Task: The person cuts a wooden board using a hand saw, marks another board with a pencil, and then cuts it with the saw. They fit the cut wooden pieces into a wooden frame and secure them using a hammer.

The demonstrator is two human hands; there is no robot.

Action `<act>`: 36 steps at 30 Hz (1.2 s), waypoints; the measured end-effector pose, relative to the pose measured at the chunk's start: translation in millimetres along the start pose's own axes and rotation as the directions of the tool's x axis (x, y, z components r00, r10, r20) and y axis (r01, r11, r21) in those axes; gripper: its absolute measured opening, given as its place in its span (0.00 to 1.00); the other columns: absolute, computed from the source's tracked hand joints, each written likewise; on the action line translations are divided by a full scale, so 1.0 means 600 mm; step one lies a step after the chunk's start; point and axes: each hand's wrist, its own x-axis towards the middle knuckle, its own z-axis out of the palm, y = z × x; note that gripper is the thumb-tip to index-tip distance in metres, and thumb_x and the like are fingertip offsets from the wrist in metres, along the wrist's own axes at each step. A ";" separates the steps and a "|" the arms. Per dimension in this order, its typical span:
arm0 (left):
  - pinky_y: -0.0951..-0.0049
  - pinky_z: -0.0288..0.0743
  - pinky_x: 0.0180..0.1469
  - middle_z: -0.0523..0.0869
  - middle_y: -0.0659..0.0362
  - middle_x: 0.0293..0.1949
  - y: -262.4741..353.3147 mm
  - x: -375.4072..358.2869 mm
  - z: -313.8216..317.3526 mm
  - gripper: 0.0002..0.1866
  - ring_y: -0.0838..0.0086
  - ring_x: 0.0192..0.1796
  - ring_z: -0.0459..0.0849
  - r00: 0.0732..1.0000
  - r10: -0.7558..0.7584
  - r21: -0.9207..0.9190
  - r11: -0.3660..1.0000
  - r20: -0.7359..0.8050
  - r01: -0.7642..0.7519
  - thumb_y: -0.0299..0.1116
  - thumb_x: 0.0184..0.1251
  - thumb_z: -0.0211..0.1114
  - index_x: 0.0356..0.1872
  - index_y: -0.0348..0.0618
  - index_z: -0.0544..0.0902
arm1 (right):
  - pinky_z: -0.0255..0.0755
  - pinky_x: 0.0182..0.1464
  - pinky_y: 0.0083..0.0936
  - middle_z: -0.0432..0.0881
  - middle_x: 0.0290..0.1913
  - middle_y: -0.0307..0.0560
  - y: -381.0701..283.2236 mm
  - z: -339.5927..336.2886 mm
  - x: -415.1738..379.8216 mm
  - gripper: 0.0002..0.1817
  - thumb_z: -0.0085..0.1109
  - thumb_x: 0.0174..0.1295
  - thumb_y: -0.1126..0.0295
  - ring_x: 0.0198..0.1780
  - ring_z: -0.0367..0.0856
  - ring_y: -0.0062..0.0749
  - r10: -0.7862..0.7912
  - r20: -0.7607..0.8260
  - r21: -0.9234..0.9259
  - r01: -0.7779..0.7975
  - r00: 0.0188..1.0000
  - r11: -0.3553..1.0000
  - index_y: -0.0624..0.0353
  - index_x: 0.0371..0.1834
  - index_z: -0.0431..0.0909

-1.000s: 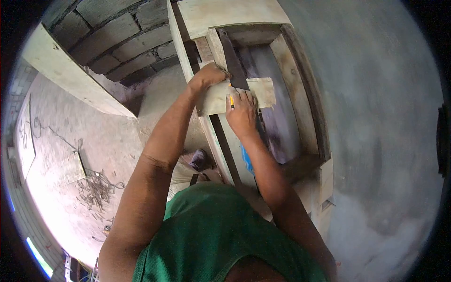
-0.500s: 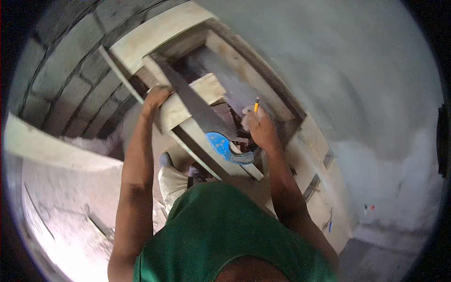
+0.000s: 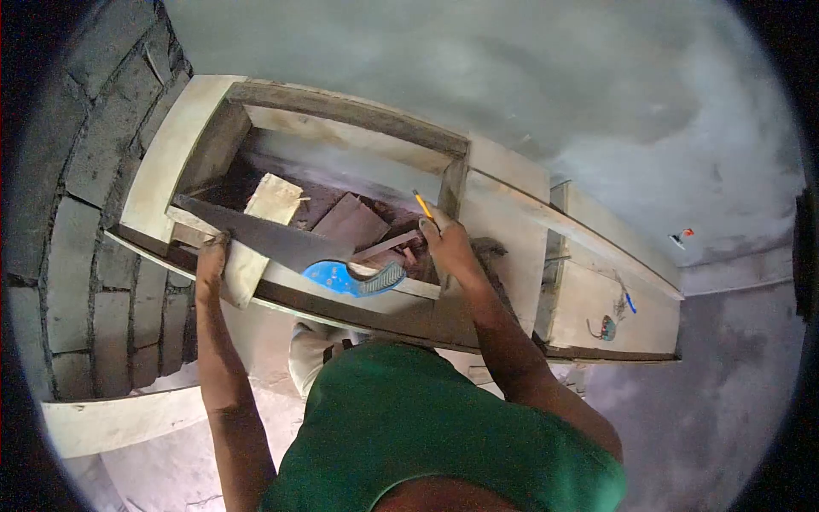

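Yellow pencil (image 3: pixel 421 205) pinched upright in right hand (image 3: pixel 448 246). Pale wooden board (image 3: pixel 256 239) gripped by left hand (image 3: pixel 210 264). Blue-handled handsaw (image 3: pixel 294 253) laid between hands, long axis left-right, handle nearer right hand.

Board: a short, pale wooden board (image 3: pixel 260 235), flat and rectangular, its grain light and unfinished. It lies tilted across the near edge of a wooden frame, its upper end reaching into the opening and its lower end hanging over the front rail, where it is gripped from the left.
Pencil: a slim yellow pencil (image 3: pixel 424 207) with a dark tip, held upright and leaning slightly left, pinched at its lower end, just beside the frame's upright divider.
Saw: a handsaw (image 3: pixel 281 243) with a long dark blade and a blue handle; it lies across the frame over the board, handle toward the right.
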 end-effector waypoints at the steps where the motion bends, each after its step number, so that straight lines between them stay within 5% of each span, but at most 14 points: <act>1: 0.65 0.71 0.55 0.87 0.43 0.49 0.004 -0.004 -0.001 0.24 0.60 0.52 0.82 0.999 -0.037 -0.015 0.999 0.008 0.037 0.43 0.72 0.54 0.49 0.26 0.82 | 0.76 0.45 0.37 0.84 0.40 0.62 0.010 0.013 0.010 0.20 0.53 0.69 0.63 0.38 0.84 0.45 -0.099 0.000 -0.072 0.099 0.995 0.993 0.55 0.62 0.77; 3: 0.65 0.71 0.55 0.86 0.43 0.49 0.011 0.001 0.013 0.24 0.60 0.52 0.82 0.997 -0.064 -0.020 0.998 0.035 0.065 0.43 0.72 0.54 0.48 0.26 0.82 | 0.75 0.50 0.36 0.84 0.43 0.61 -0.014 0.026 0.014 0.23 0.54 0.69 0.64 0.42 0.84 0.41 -0.050 0.098 -0.041 0.054 0.994 0.998 0.54 0.67 0.74; 5: 0.62 0.72 0.57 0.85 0.43 0.50 -0.037 0.006 0.003 0.24 0.56 0.53 0.81 0.988 0.142 0.139 0.979 0.053 -0.149 0.43 0.75 0.51 0.51 0.27 0.81 | 0.74 0.51 0.36 0.84 0.45 0.61 -0.039 0.054 0.013 0.23 0.53 0.70 0.64 0.44 0.84 0.42 -0.101 0.127 0.025 0.098 0.987 0.995 0.55 0.68 0.73; 7: 0.51 0.71 0.58 0.83 0.41 0.51 -0.146 0.058 0.032 0.22 0.47 0.54 0.79 0.992 0.042 0.503 0.859 0.116 -0.095 0.42 0.77 0.42 0.52 0.35 0.78 | 0.73 0.53 0.35 0.83 0.46 0.61 -0.093 0.114 0.018 0.23 0.52 0.70 0.68 0.45 0.83 0.42 -0.190 0.169 0.056 0.183 0.967 0.982 0.56 0.68 0.72; 9: 0.52 0.73 0.59 0.82 0.39 0.53 -0.089 0.031 0.013 0.24 0.46 0.56 0.80 0.929 0.273 0.658 0.656 0.251 -0.370 0.45 0.77 0.44 0.53 0.35 0.79 | 0.74 0.53 0.37 0.83 0.47 0.61 -0.139 0.165 0.039 0.21 0.52 0.68 0.71 0.47 0.83 0.49 -0.400 0.193 0.020 0.404 0.896 0.915 0.59 0.64 0.75; 11: 0.52 0.74 0.60 0.83 0.35 0.51 0.010 -0.002 0.010 0.30 0.44 0.55 0.81 0.991 -0.135 0.320 0.940 0.021 0.121 0.52 0.75 0.46 0.49 0.31 0.81 | 0.76 0.52 0.40 0.83 0.49 0.63 -0.217 0.227 0.059 0.19 0.53 0.67 0.71 0.49 0.84 0.55 -0.584 0.225 0.043 0.591 0.780 0.806 0.61 0.60 0.77; 13: 0.52 0.76 0.55 0.86 0.36 0.41 0.041 -0.019 -0.003 0.31 0.45 0.49 0.85 0.970 -0.235 0.258 0.935 -0.061 0.243 0.56 0.67 0.51 0.39 0.33 0.86 | 0.75 0.53 0.41 0.84 0.46 0.63 -0.331 0.286 0.062 0.17 0.53 0.66 0.71 0.50 0.83 0.57 -0.374 0.416 0.126 0.355 0.829 0.926 0.61 0.57 0.79; 16: 0.52 0.79 0.51 0.87 0.39 0.39 0.054 -0.035 -0.012 0.31 0.47 0.46 0.87 0.981 -0.192 0.325 0.927 -0.010 0.185 0.56 0.71 0.48 0.38 0.35 0.87 | 0.75 0.47 0.36 0.84 0.42 0.59 -0.439 0.433 0.086 0.15 0.52 0.66 0.72 0.43 0.84 0.48 -0.537 0.379 0.174 0.512 0.754 0.841 0.59 0.55 0.79; 20: 0.51 0.81 0.45 0.88 0.41 0.36 0.048 -0.041 -0.031 0.24 0.48 0.42 0.88 0.994 -0.114 0.235 0.966 0.000 0.110 0.48 0.69 0.51 0.33 0.38 0.88 | 0.76 0.48 0.39 0.84 0.43 0.62 -0.533 0.644 0.150 0.16 0.56 0.64 0.68 0.46 0.84 0.54 -0.558 0.534 0.067 0.625 0.636 0.777 0.58 0.53 0.80; 25: 0.53 0.81 0.47 0.88 0.43 0.40 0.026 -0.039 -0.029 0.21 0.50 0.44 0.88 0.999 -0.049 0.172 0.984 0.023 0.044 0.44 0.69 0.53 0.35 0.39 0.88 | 0.75 0.55 0.41 0.82 0.49 0.68 -0.582 0.836 0.224 0.22 0.62 0.61 0.61 0.53 0.82 0.56 -0.431 0.552 -0.159 0.598 0.713 0.786 0.58 0.57 0.78; 29: 0.54 0.82 0.49 0.89 0.45 0.40 0.015 -0.032 -0.021 0.20 0.50 0.45 0.88 0.997 -0.014 0.138 0.990 0.071 0.004 0.45 0.70 0.52 0.37 0.41 0.88 | 0.74 0.58 0.38 0.80 0.54 0.68 -0.590 0.837 0.239 0.26 0.61 0.63 0.61 0.58 0.80 0.53 -0.511 0.327 -0.185 0.585 0.794 0.790 0.62 0.62 0.74; 31: 0.55 0.82 0.49 0.89 0.46 0.40 0.027 -0.022 -0.034 0.21 0.50 0.45 0.88 0.981 -0.074 0.220 0.975 0.179 0.034 0.46 0.71 0.51 0.37 0.42 0.87 | 0.74 0.59 0.41 0.82 0.51 0.66 -0.554 0.797 0.273 0.26 0.63 0.62 0.59 0.56 0.81 0.55 -0.664 0.234 0.057 0.671 0.711 0.739 0.62 0.60 0.74; 33: 0.54 0.81 0.49 0.88 0.45 0.40 0.053 -0.032 -0.047 0.23 0.51 0.45 0.88 0.984 -0.147 0.272 0.955 0.101 0.115 0.47 0.73 0.49 0.37 0.40 0.87 | 0.73 0.59 0.39 0.84 0.49 0.62 -0.534 0.661 0.239 0.23 0.63 0.64 0.60 0.55 0.82 0.51 -0.470 0.453 0.219 0.417 0.757 0.882 0.63 0.56 0.77; 36: 0.52 0.80 0.49 0.88 0.44 0.39 0.068 -0.028 -0.045 0.26 0.49 0.44 0.88 0.965 -0.248 0.259 0.941 0.088 0.219 0.50 0.74 0.47 0.37 0.40 0.87 | 0.74 0.57 0.36 0.86 0.46 0.55 -0.455 0.439 0.172 0.19 0.63 0.64 0.61 0.52 0.84 0.45 -0.351 0.574 -0.082 0.479 0.739 0.874 0.63 0.51 0.80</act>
